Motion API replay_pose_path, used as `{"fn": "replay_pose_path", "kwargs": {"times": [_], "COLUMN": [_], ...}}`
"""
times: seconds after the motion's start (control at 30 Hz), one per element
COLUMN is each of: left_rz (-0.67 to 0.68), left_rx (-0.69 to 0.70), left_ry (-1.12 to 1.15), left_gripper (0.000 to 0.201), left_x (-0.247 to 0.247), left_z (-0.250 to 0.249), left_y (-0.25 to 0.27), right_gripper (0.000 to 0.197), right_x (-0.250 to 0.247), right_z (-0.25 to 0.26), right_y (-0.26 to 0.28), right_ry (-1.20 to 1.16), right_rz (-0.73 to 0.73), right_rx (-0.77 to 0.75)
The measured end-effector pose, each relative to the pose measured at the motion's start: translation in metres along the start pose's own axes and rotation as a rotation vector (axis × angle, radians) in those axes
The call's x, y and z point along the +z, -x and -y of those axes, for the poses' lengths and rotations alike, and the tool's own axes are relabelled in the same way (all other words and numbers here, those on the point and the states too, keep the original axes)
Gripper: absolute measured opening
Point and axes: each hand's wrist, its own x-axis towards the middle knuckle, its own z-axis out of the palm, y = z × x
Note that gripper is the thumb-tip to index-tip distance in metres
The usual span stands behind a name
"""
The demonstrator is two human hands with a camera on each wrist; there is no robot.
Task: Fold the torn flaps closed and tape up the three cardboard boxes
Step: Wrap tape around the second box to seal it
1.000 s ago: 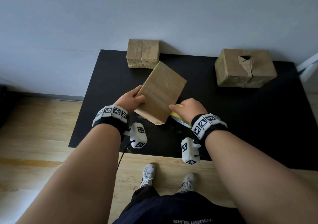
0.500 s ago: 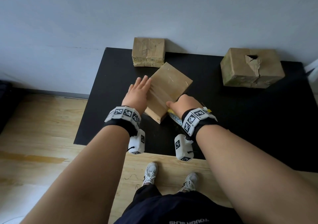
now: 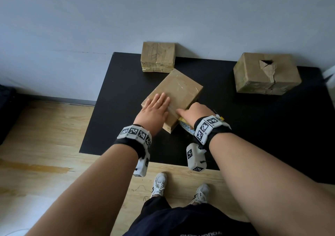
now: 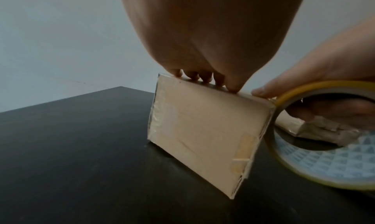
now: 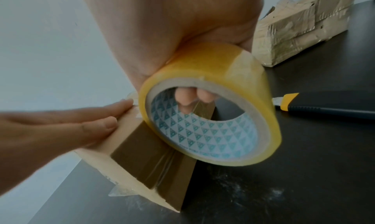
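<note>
The black table [image 3: 126, 83] holds three boxes. The flat box [image 3: 178, 90] lies right under both hands, tipped up on one edge. A second ago the left hand [image 3: 154, 112] gripped the side of this box. Now that hand lies flat on top, fingers straight and holding nothing, pressing the box down. The box has also dropped lower and lies flatter than before.

Far out past the right hand is the big box [image 3: 266, 74], with a torn flap and a dark hole in its top. It looks like it needs closing next. Just past the left hand's fingertips, by the wall, sits the small box [image 3: 158, 57], covered in crinkly tape.

The right hand [image 3: 195, 113] is wrapped around the tape roll [image 5: 209, 103], with fingers poking through the middle hole. The roll is right at the near end of the flat box, beside the left thumb. A clear strip of tape runs from the roll onto the brown end of the box. I think the person is sticking tape on this box, and the flat left hand is rubbing it down or keeping the box still.

Just to the outer side of the right hand lies a yellow and black knife [image 5: 316, 107]. It will probably be needed to cut the tape.
</note>
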Motion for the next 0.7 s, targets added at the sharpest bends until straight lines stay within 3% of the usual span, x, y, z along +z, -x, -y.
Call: {"fn": "replay_pose_path", "kwargs": {"times": [0.2, 0.4, 0.53, 0.7], "left_rz": [0.016, 0.026, -0.004, 0.015], "left_rx": [-0.016, -0.048, -0.05, -0.076], "left_ry": [-0.029, -0.14, -0.124, 0.087], "left_gripper": [0.063, 0.111, 0.11, 0.114], "left_x": [0.0, 0.0, -0.007, -0.023], "left_z": [0.001, -0.015, -0.021, -0.015], "left_y": [0.003, 0.005, 0.005, 0.008], "right_gripper": [0.05, 0.056, 0.048, 0.044], "right_x": [0.002, 0.0, -0.007, -0.027], "right_z": [-0.004, -0.016, -0.015, -0.007], "right_y": [-0.005, -0.005, -0.003, -0.001], "right_ry": [-0.08, -0.141, -0.199, -0.249], "right_rz": [0.046, 0.033, 0.006, -0.012], "right_rx": [-0.011, -0.041, -0.075, -0.124]}}
